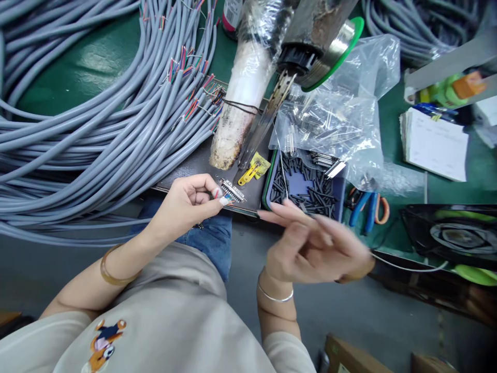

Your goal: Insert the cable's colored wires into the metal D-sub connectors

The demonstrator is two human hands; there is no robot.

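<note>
Left of the tray (340,192), grey, smooth-jacketed cables (116,134) are heaped in long curves over the green surface (93,67), their stripped ends frayed into thin coloured strands. Nearer the tray, still to its left, a metal connector (234,191) is seen tilted by the front edge, narrow and silvery, with a row of small pins; short coloured wires (228,197) are gathered along its near side. These wires are pinched at the connector by the left hand (190,202), its grip closed between thumb and forefinger. Behind, a pale tapered roll (248,72) is wrapped in glossy film, scorched brown at its tip. A flat yellow piece (248,173) is seen just beside the tray's left wall.

Short, matte black tubes (318,202) are heaped inside the tray. At its front, the right hand (314,248) is blurred, fingers loosely extended; a thin silvery wire (282,168) is met at its fingertips, but whether it is gripped cannot be told. Crinkled clear plastic (345,119) is spread behind the tray, and blue-handled pliers (371,210) are placed to its right.
</note>
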